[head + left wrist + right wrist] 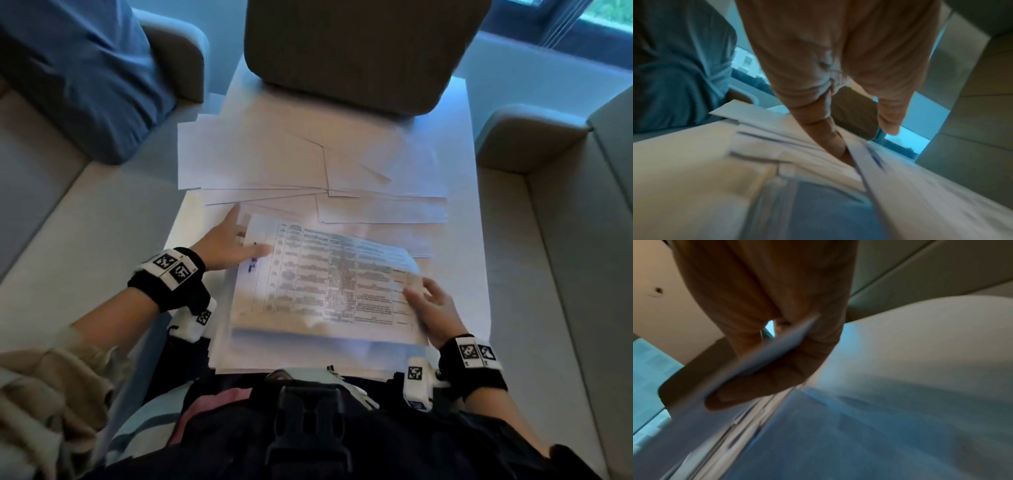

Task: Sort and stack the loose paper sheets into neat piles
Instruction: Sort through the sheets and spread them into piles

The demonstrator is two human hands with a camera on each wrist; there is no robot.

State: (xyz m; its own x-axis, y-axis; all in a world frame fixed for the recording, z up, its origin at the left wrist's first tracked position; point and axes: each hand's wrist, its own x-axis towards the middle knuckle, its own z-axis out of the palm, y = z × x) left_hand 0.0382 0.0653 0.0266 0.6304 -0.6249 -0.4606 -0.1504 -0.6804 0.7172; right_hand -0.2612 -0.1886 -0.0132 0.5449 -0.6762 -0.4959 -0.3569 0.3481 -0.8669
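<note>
A stack of printed sheets [329, 281] with a table on the top page lies near me on the white table [459, 240]. My left hand [248, 233] is at the stack's left edge, fingers straight, thumb lying on the top page. In the left wrist view its fingers [826, 129] slide under the edge of a sheet [920, 194]. My right hand [421, 298] grips the stack's right edge. The right wrist view shows a sheet's edge [777, 345] pinched between thumb and fingers [760, 386]. Loose blank sheets [274, 157] lie fanned out across the far half of the table.
A grey chair back [359, 51] stands at the table's far end. Beige sofa seats flank both sides, with an armrest [527, 137] at the right. A blue cloth [78, 68] lies on the left sofa. More sheets [239, 356] stick out under the stack at the near edge.
</note>
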